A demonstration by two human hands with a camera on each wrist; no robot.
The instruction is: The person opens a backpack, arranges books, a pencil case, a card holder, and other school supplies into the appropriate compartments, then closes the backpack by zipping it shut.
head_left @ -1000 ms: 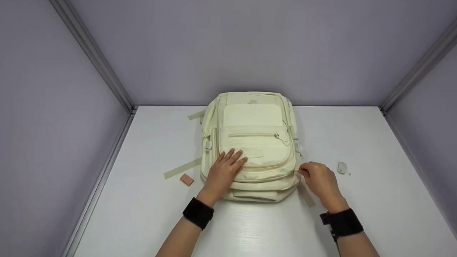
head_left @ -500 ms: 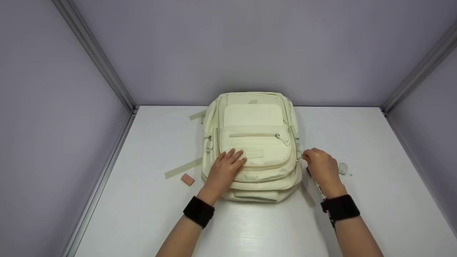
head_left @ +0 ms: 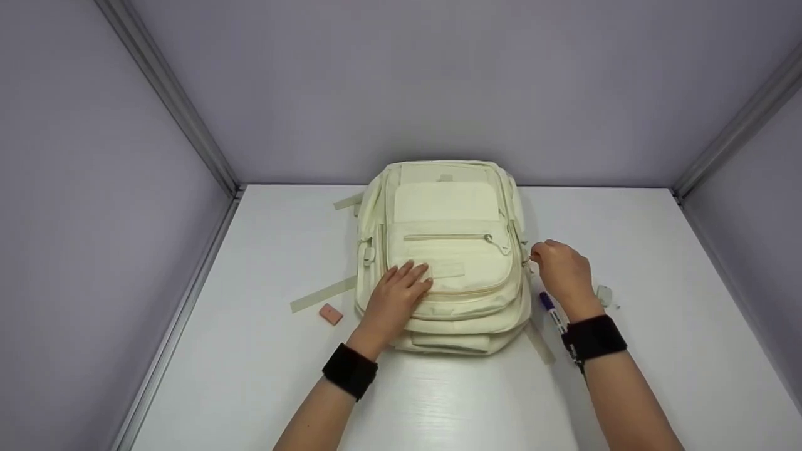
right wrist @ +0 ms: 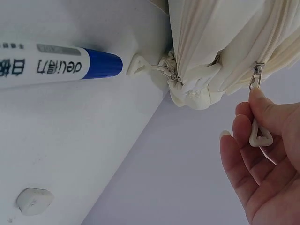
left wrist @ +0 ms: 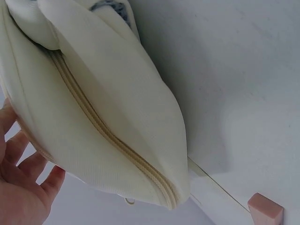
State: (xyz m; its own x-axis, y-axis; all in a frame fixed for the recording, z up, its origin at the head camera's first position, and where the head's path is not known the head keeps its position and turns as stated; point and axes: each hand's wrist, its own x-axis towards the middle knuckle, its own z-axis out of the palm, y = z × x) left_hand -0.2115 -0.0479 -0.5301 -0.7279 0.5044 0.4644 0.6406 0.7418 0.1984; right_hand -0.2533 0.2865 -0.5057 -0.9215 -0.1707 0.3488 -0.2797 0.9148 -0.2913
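Observation:
A cream backpack [head_left: 448, 200] lies on the white table with its front pockets facing up. My left hand [head_left: 395, 300] rests on the lower left of its front, fingers spread and fairly straight. In the left wrist view a tan zipper [left wrist: 108, 133] runs along the bag's side below those fingers. At the bag's right side, my right hand [head_left: 564, 275] pinches a zipper pull between thumb and forefinger. Its cream triangular loop [right wrist: 261, 137] hangs below the pinch, and the metal slider [right wrist: 257, 72] sits on the zipper just above the thumb. A second zipper pull [right wrist: 137, 64] dangles loose.
A marker [head_left: 552, 310] with a blue cap lies beside my right wrist. Farther right is a small whitish rounded case [head_left: 603, 295]. A pink block [head_left: 331, 314] lies left of the bag, near a loose strap [head_left: 322, 294]. Grey walls enclose the table's back and sides.
My right hand has moved up along the bag's right side, away from me, with the zipper pull in its pinch. The marker has come into view. My left hand stays in place.

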